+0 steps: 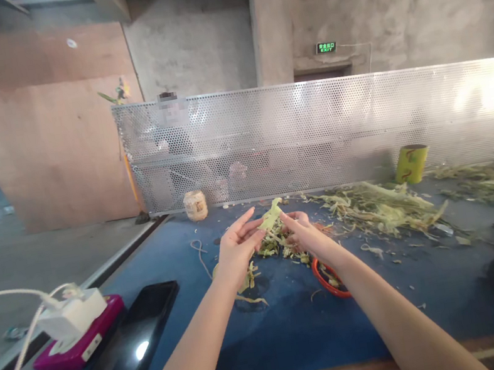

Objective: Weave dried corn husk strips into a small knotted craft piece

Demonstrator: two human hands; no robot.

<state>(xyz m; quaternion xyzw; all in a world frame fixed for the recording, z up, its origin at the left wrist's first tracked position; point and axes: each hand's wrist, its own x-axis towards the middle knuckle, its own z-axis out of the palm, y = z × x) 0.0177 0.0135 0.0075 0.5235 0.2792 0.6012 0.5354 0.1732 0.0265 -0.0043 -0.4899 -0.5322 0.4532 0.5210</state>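
A pale green, dried-looking leaf strip (271,214) is held up between my two hands over the blue table. My left hand (238,244) pinches its lower left end. On the other side, the fingers of my right hand (301,229) close at its right edge. Under and behind the hands lies a heap of small torn leaf pieces (270,245). An orange-red round container (319,277) stands by my right forearm, which hides part of it; some leaf bits show inside. More curled strips (253,300) lie below my left hand.
Long dried leaves (384,205) are piled at the right. A yellow-green cylinder (412,163) and a twine roll (196,205) stand near the perforated metal screen (258,138). At left are a phone (126,343) and a magenta power strip (62,361) with cables. A person (174,137) is behind the screen.
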